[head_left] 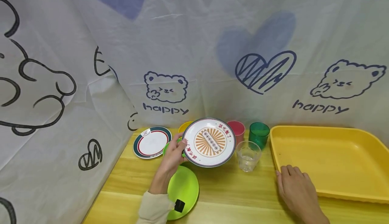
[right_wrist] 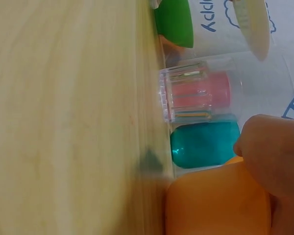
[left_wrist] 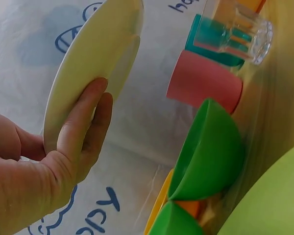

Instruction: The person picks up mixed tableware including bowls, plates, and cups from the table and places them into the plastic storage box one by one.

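Observation:
My left hand [head_left: 171,159] grips the rim of a white plate [head_left: 188,134] printed with an orange sunburst and red characters. In the left wrist view the thumb lies on one face of the plate and the fingers [left_wrist: 83,115] spread under its pale underside, above the table. Below it are a green bowl [left_wrist: 213,152] and a lime-green plate [head_left: 183,187], partly covered by the sleeve. Over on the right, my right hand [head_left: 299,190] holds the near left rim of a large yellow tray [head_left: 334,159], with its fingers bent over the edge.
A dark-green-rimmed plate [head_left: 153,143] lies at the back left. Behind the held plate stand a yellow item [head_left: 184,126] and a pink cup [head_left: 237,129]. A clear glass [head_left: 248,158] and a teal cup [head_left: 259,134] stand left of the tray. Printed cloth [head_left: 206,48] hangs behind.

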Demonstrator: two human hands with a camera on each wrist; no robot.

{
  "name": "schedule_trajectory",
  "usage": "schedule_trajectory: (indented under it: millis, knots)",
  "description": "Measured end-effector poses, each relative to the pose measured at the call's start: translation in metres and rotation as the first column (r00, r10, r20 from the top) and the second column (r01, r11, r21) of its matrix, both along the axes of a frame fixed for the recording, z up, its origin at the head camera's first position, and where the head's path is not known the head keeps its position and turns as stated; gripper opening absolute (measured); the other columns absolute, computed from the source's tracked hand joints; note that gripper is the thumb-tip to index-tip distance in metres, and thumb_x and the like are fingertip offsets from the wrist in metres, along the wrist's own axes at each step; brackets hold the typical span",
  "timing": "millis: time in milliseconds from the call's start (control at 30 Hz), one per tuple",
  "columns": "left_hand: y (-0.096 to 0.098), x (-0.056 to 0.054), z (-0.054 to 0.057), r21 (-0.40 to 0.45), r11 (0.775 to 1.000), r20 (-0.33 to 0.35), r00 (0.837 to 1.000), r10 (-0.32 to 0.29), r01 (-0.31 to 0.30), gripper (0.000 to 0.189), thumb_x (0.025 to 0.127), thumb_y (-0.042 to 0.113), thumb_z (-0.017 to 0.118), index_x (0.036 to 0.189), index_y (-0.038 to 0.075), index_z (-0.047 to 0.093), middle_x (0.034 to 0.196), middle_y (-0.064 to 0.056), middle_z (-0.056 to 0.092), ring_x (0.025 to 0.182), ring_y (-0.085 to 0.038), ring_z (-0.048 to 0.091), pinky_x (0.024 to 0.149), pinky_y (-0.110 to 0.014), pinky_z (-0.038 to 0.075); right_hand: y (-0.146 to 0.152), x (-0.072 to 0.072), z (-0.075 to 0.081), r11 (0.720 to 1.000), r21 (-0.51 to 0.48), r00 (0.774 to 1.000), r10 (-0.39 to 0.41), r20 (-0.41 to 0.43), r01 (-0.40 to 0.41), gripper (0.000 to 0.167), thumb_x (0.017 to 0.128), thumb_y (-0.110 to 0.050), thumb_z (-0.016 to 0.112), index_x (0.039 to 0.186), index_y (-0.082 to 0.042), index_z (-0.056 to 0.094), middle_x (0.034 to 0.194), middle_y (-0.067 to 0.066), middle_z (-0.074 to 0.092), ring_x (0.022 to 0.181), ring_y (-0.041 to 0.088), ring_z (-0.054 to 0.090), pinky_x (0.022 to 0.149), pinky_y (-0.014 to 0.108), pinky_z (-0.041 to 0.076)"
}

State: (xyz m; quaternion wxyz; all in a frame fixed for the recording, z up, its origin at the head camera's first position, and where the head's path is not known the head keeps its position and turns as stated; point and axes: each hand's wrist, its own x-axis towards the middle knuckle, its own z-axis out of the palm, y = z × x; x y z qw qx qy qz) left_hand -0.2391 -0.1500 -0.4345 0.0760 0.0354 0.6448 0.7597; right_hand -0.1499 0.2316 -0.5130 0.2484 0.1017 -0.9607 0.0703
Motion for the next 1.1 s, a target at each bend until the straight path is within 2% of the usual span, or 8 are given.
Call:
schedule_trajectory:
  millis: [100, 300, 600, 833, 967, 1100]
  knots:
    - [0.006, 0.001, -0.001, 0.021, 0.999, 0.005, 1.000, -0.028, 0.028, 0.039, 0.112, 0.012, 0.034, 0.150, 0.004, 0.037, 0.114, -0.020, 0.056, 0.086, -0.021, 0.065, 0.067, -0.035, 0.062, 0.000, 0.001, 0.001, 1.000, 0.001, 1.000, -0.001, 0.006, 0.001, 0.024, 0.100, -0.019, 0.059, 0.081, -0.005, 0.056, 0.076, 0.008, 0.056, 0.072, 0.031, 0.056, 0.057, 0.044, 0.042]
    - [0.018, 0.004, -0.003, 0.053, 0.996, -0.011, 0.998, -0.066, 0.067, 0.039, 0.112, 0.012, 0.033, 0.150, 0.002, 0.034, 0.112, -0.018, 0.057, 0.085, -0.019, 0.066, 0.068, -0.034, 0.062, -0.001, 0.001, 0.002, 1.000, 0.009, 1.000, -0.003, -0.009, 0.004, 0.025, 0.100, -0.019, 0.060, 0.080, -0.006, 0.054, 0.075, 0.008, 0.054, 0.071, 0.031, 0.056, 0.058, 0.044, 0.042]
    - [0.033, 0.007, -0.006, 0.085, 0.994, 0.004, 0.998, -0.070, 0.069, 0.040, 0.112, 0.011, 0.035, 0.151, 0.003, 0.036, 0.114, -0.017, 0.060, 0.084, -0.018, 0.066, 0.067, -0.034, 0.062, -0.001, -0.001, 0.002, 1.000, 0.001, 0.998, 0.009, -0.055, -0.009, 0.027, 0.098, -0.018, 0.062, 0.076, -0.008, 0.050, 0.070, 0.004, 0.045, 0.064, 0.027, 0.047, 0.052, 0.037, 0.034]
    - [0.045, 0.011, -0.011, 0.110, 0.991, 0.012, 0.996, -0.085, 0.083, 0.040, 0.112, 0.011, 0.036, 0.151, 0.005, 0.036, 0.111, -0.012, 0.061, 0.084, -0.018, 0.063, 0.065, -0.032, 0.061, 0.002, 0.001, 0.002, 1.000, -0.006, 1.000, 0.006, 0.000, -0.006, 0.026, 0.098, -0.019, 0.064, 0.079, -0.005, 0.056, 0.075, 0.008, 0.052, 0.068, 0.029, 0.051, 0.052, 0.041, 0.040]
    - [0.050, 0.012, -0.014, 0.108, 0.989, 0.009, 0.995, -0.099, 0.097, 0.039, 0.112, 0.012, 0.037, 0.150, 0.005, 0.037, 0.110, -0.013, 0.061, 0.083, -0.018, 0.063, 0.065, -0.032, 0.062, 0.003, 0.000, 0.008, 0.999, -0.037, 0.995, 0.016, 0.096, -0.012, 0.028, 0.102, -0.023, 0.061, 0.095, 0.004, 0.063, 0.087, 0.014, 0.060, 0.077, 0.034, 0.058, 0.057, 0.047, 0.049]
    - [0.053, 0.014, -0.016, 0.102, 0.990, 0.011, 0.995, -0.101, 0.099, 0.041, 0.112, 0.013, 0.039, 0.152, 0.005, 0.035, 0.113, -0.015, 0.060, 0.084, -0.018, 0.064, 0.066, -0.032, 0.062, 0.005, -0.002, 0.018, 0.997, -0.078, 0.983, 0.018, 0.182, -0.003, 0.040, 0.105, -0.027, 0.057, 0.116, 0.011, 0.061, 0.103, 0.023, 0.062, 0.091, 0.042, 0.060, 0.068, 0.057, 0.054]
